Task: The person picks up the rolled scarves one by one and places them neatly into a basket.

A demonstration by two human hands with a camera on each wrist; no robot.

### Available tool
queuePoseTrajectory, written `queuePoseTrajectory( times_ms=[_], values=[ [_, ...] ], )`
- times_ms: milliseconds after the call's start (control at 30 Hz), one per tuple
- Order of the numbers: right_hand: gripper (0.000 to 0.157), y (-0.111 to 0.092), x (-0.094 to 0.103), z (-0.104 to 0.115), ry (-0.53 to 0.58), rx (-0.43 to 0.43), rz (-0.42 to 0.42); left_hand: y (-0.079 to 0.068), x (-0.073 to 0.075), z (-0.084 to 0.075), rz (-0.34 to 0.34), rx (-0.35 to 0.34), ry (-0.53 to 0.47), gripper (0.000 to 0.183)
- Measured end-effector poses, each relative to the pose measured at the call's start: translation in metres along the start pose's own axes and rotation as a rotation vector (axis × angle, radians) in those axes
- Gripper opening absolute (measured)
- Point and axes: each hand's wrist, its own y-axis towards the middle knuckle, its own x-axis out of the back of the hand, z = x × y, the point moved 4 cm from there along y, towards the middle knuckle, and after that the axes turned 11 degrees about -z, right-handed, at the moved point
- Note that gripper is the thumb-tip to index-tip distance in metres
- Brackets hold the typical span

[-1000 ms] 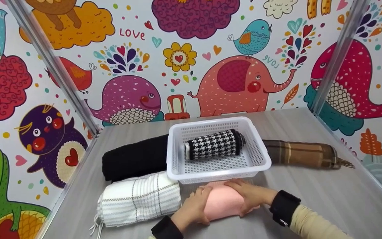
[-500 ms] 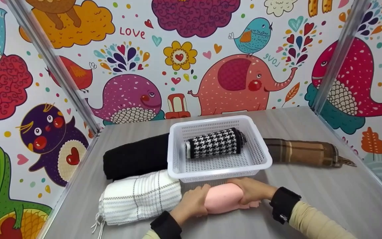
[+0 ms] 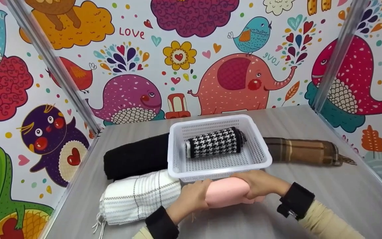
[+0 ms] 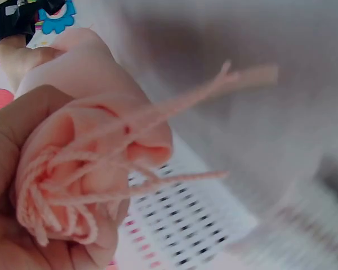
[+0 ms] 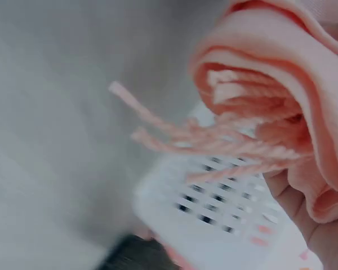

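Both hands hold a rolled pink scarf by its ends, just off the desk near its front edge and right against the front wall of the white basket. The left hand curls its fingers round the roll's left end; in the left wrist view the palm cups that end, and loose pink fringe strands stick out of the coil. The right hand wraps over the right end, fingers bent across the top of the roll; the right wrist view shows the coiled end with fringe spilling out and the basket's perforated wall blurred behind it.

The basket stands at the middle of the desk and holds a black-and-white houndstooth roll lying crosswise toward its back wall. To the left of the basket lies a black rolled scarf, partly hidden behind the basket's left wall. In front of it, near the front left corner of the desk, lies a white roll with thin grey checks, its fringe hanging at the left end; its right end is just beside the left hand. A brown plaid roll lies to the right of the basket, pointing toward the desk's right edge.
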Motion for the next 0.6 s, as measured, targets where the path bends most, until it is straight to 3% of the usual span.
queuePoseTrajectory(
  times_ms=[267, 467, 600],
  values=[
    [0.059, 0.016, 0.049, 0.018, -0.026, 0.045, -0.046, 0.012, 0.047, -0.014, -0.062, -0.048, 0.008, 0.055],
    [0.056, 0.039, 0.085, 0.017, -0.040, -0.007, -0.047, 0.038, 0.080, -0.016, -0.105, -0.058, 0.050, 0.059],
    [0.057, 0.057, 0.101, 0.007, -0.092, -0.016, -0.083, 0.060, 0.092, -0.011, -0.138, -0.056, 0.072, 0.059]
  ],
)
